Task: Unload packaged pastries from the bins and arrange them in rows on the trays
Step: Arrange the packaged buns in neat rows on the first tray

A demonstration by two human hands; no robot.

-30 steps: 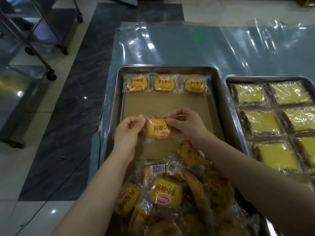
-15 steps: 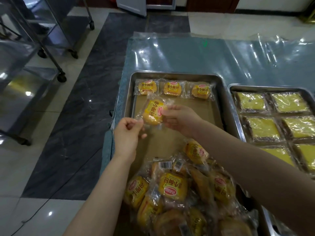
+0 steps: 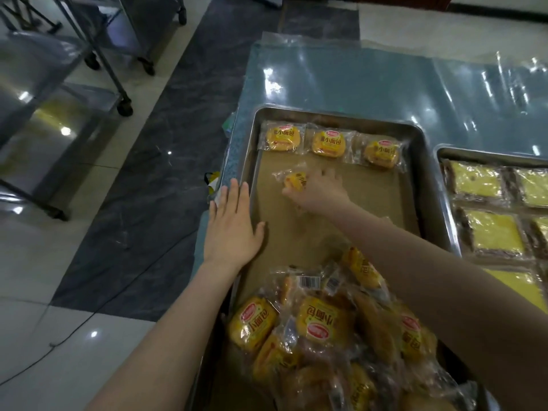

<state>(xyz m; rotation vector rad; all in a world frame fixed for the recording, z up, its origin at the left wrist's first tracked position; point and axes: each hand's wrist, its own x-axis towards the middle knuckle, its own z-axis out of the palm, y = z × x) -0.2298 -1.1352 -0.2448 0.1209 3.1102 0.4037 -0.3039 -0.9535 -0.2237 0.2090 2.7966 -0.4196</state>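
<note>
Head view. A second ago both hands held one packaged bun (image 3: 295,180) over the middle of the tray (image 3: 341,115). Since then the left hand (image 3: 234,223) has let go and now lies flat, fingers straight, on the tray's left rim. The right hand (image 3: 321,188) alone has carried the bun forward and left, fingers still curled round it, low over the paper liner just below the first row of three buns (image 3: 329,143); contact with the liner not discernible. Judgement: this starts row two at its left end, and release looks imminent. The pile of packaged buns (image 3: 326,327) at the near end remains large, so the task is at an early stage.
</note>
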